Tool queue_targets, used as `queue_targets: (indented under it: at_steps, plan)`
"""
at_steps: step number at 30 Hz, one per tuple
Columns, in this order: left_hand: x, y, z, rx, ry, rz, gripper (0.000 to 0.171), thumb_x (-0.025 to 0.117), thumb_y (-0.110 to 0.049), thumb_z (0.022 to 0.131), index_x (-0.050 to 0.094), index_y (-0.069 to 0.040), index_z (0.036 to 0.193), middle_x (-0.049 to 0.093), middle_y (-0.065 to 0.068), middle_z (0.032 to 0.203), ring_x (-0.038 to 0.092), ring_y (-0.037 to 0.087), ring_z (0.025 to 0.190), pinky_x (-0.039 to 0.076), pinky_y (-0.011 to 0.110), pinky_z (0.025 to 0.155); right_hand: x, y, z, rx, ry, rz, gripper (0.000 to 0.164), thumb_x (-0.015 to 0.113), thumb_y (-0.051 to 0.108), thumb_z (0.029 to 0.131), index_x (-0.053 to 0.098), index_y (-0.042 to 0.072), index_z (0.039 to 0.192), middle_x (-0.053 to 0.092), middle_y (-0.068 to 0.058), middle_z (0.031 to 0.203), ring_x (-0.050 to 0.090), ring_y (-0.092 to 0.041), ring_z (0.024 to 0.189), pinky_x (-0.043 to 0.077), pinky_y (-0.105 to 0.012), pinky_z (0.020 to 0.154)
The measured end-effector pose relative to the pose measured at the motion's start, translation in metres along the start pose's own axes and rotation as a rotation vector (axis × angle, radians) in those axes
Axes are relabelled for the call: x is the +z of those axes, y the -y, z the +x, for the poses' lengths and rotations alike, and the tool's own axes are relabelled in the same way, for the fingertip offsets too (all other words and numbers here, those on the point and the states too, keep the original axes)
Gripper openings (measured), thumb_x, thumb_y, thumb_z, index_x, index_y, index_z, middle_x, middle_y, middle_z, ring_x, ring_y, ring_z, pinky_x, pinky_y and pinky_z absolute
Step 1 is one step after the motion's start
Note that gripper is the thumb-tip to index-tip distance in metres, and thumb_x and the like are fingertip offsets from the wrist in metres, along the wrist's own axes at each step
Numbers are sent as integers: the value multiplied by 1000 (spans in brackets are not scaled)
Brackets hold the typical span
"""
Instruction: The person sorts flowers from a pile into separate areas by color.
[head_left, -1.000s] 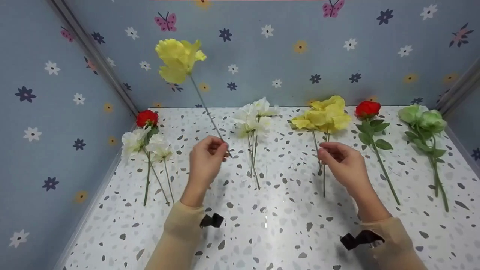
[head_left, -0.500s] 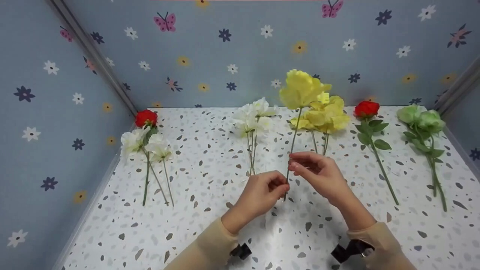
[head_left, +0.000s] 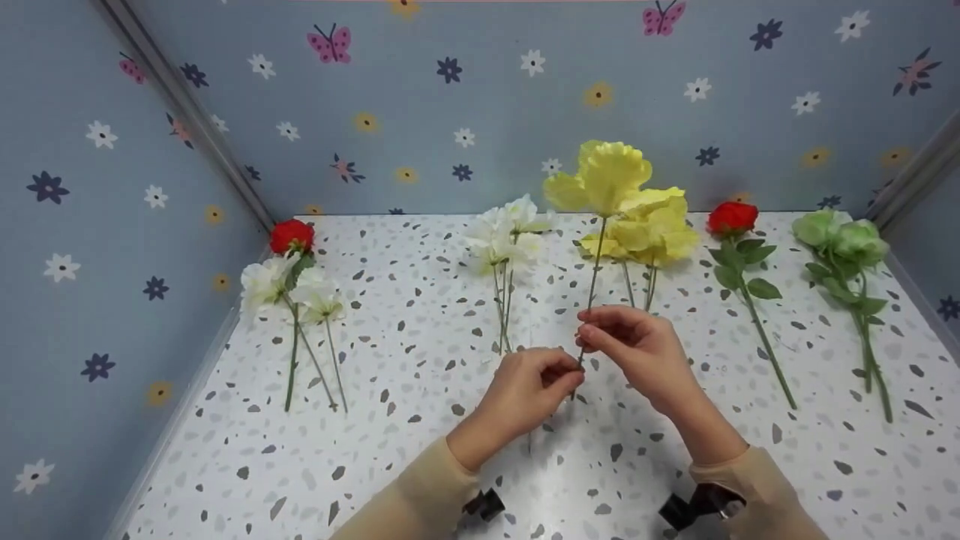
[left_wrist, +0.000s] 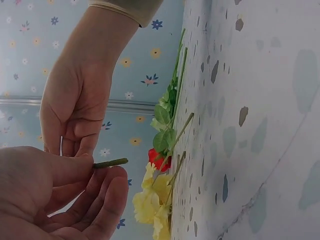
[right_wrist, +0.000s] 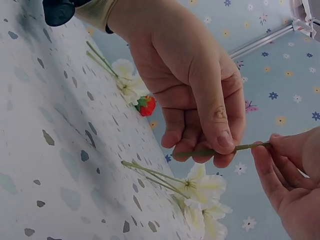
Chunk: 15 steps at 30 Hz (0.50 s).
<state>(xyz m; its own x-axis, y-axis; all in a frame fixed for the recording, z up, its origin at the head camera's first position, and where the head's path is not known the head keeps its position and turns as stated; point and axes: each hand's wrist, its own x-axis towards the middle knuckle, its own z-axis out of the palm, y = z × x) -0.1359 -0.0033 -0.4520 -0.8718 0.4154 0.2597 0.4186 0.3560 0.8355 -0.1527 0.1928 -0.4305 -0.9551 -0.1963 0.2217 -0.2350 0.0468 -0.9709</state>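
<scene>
A yellow flower (head_left: 611, 176) stands nearly upright in front of me, its thin stem (head_left: 597, 270) running down between my hands. Low on that stem, my left hand (head_left: 521, 394) pinches it between thumb and fingers. Just above, the right hand (head_left: 641, 352) pinches the same stem with its fingertips. In the left wrist view the cut stem end (left_wrist: 114, 162) sticks out past the left thumb. Behind the held bloom lie other yellow flowers (head_left: 664, 232) on the table, partly covered by it.
White flowers (head_left: 499, 240) lie left of the hands. Farther left, a red rose (head_left: 292, 236) lies with white flowers (head_left: 319, 292). On the right are another red rose (head_left: 733, 219) and green flowers (head_left: 847, 240). A patterned wall (head_left: 510, 112) backs the speckled table (head_left: 405, 465).
The left hand has carried the yellow flower from the left to the middle. My right hand has moved left off the lying yellow flowers and onto the held stem. The bloom has turned slightly.
</scene>
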Motion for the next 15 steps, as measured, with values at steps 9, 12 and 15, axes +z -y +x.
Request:
queue_targets:
  at_steps: [9,12,15]
  plan:
    - [0,-1,0,-23,12,-31,11,71,-8,93,78,-10,99,76,-5,88,67,0,74,56,17,69,-7,0,2,14,-32,20,22,73,11,93,72,2,113,70,-25,104,71,-29,90,60,-39,81]
    - [0,-1,0,-19,11,-33,11,70,-7,93,78,-10,99,75,-5,87,67,-1,74,56,17,68,-6,-1,2,24,-29,27,24,74,13,93,72,2,114,70,-25,104,71,-30,90,60,-39,81]
    - [0,0,0,5,2,-29,11,70,-5,93,78,-9,99,75,-4,84,66,-1,72,56,17,67,-5,-2,1,34,-19,25,25,75,14,92,73,3,114,70,-24,102,71,-30,89,60,-42,81]
